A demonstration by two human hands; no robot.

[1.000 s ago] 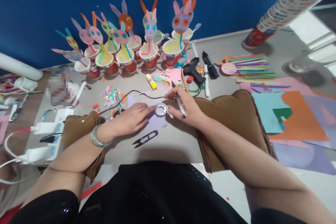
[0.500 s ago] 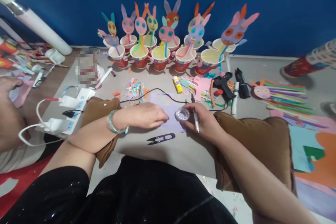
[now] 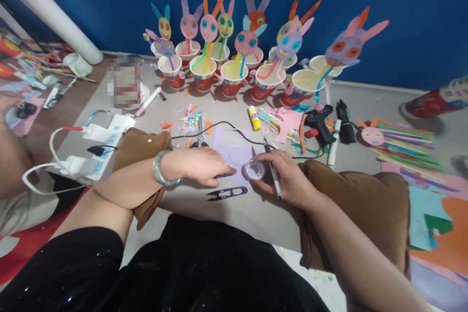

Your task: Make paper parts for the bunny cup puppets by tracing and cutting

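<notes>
My left hand (image 3: 202, 165), a bangle on its wrist, rests at the near left edge of a sheet of purple paper (image 3: 227, 140). Its index finger stretches over the sheet; the other fingers are loosely curved and hold nothing I can see. Curved pencil-like outlines show on the paper. In my right hand (image 3: 287, 175) are a small clear roll of tape (image 3: 253, 170), gripped at its right side over the paper, and a pen (image 3: 273, 170) between the fingers. Purple thread snips (image 3: 227, 193) lie flat just in front of the paper.
Paper cups (image 3: 234, 80) with rabbit-faced figures line the back wall. A glue stick (image 3: 254, 118), black glue gun (image 3: 320, 124), cable and paper scraps lie beyond the sheet. Brown cushions (image 3: 358, 204) sit under both forearms. A power strip (image 3: 109, 151) is left, beside another person's arm.
My left hand has drawn back toward me and its index finger stretches out, uncovering more of the outlined purple paper. My right hand keeps the tape and pen. The view has shifted slightly.
</notes>
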